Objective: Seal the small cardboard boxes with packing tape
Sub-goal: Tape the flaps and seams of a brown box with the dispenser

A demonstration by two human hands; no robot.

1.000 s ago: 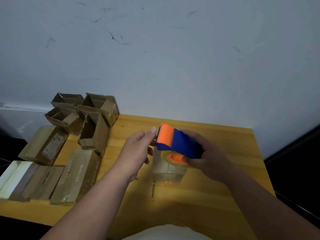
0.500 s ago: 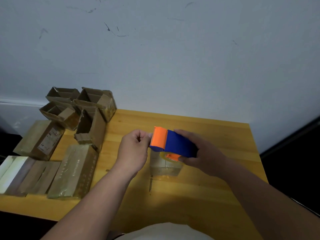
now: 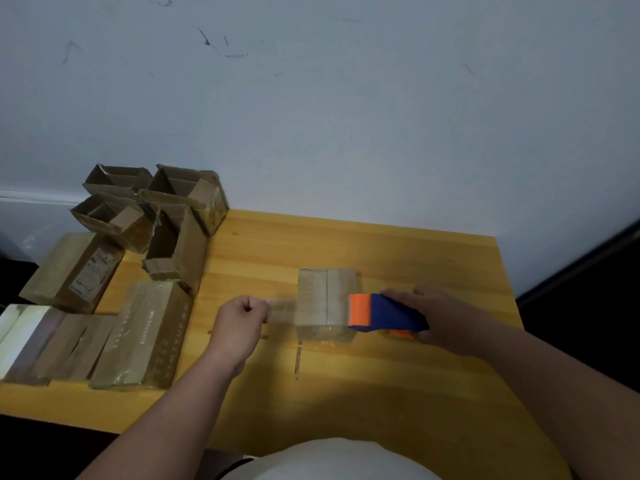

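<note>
Cardboard, wrapped in glossy tape, makes up the small box (image 3: 325, 303) that is set near the middle of the wooden table (image 3: 398, 258). A seam is seen running down the box's top.

In the head view, a blue and orange dispenser (image 3: 384, 313) is gripped by the right hand (image 3: 446, 317), fingers curled over its blue body, with the orange end held against the box's right edge. A clear strip of tape (image 3: 282, 308) is stretched across the box top from the dispenser to the left hand (image 3: 240, 318). The strip's end is pinched between the thumb and curled fingers of that hand, just left of the box and apart from it.

Open, empty boxes (image 3: 152, 206) are stacked at the table's far left corner against the wall (image 3: 346, 116). Closed, taped boxes (image 3: 142, 334) are laid flat in front of them along the left edge.
</note>
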